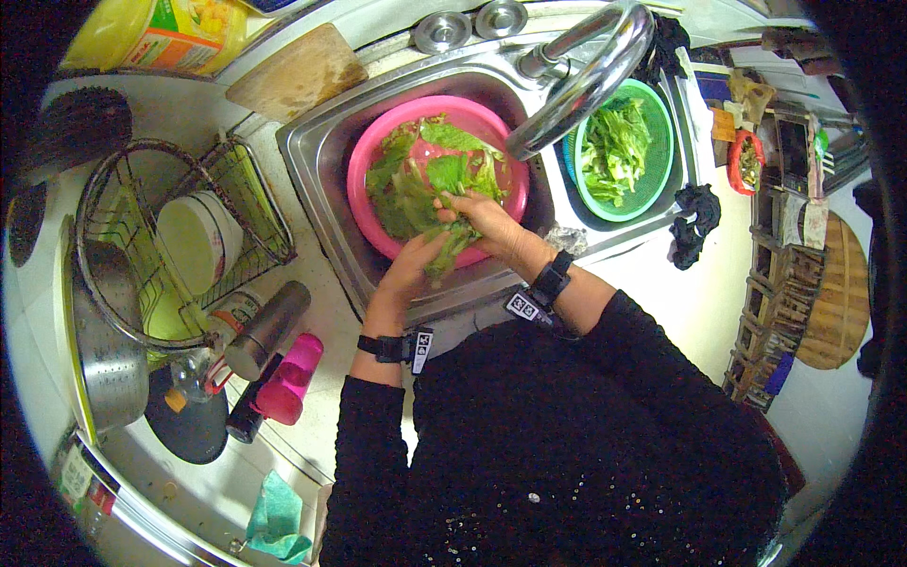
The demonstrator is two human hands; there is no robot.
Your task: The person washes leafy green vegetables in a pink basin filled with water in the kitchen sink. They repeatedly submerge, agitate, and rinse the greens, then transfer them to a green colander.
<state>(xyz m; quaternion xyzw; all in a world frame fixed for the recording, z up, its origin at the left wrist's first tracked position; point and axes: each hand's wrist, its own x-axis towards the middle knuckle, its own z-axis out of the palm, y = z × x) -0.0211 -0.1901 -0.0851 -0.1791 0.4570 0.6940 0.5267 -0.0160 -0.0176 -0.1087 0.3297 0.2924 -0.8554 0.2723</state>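
Both my hands hold a bunch of leafy greens over the near side of a pink basin. My left hand grips the bunch from the left, blurred and with its fingers partly hidden. From the right, my right hand closes its fingers around the stems. More loose green leaves lie in the water in the basin, which sits in the left bowl of a steel sink. To the right, a green mesh colander holds a heap of greens.
A chrome faucet arches over the sink between basin and colander. Steel wool and a crumpled black cloth lie on the right. At left stand a wire dish rack with bowls, a metal flask and a pink bottle.
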